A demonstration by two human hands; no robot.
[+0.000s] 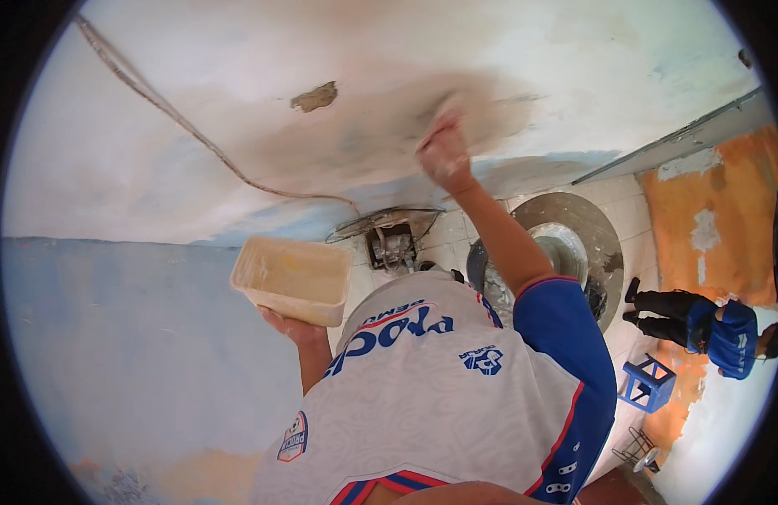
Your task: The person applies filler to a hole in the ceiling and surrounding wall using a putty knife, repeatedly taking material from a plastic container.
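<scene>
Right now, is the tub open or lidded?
Open: no lid covers the tub on the left hand, and its inside shows.

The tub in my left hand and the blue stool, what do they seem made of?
The tub looks like pale, dull plastic: its thin walls and rounded corners suggest moulding. The blue stool is probably plastic too, judging by the even colour across seat and legs, but it is too small to be sure of its finish.
</scene>
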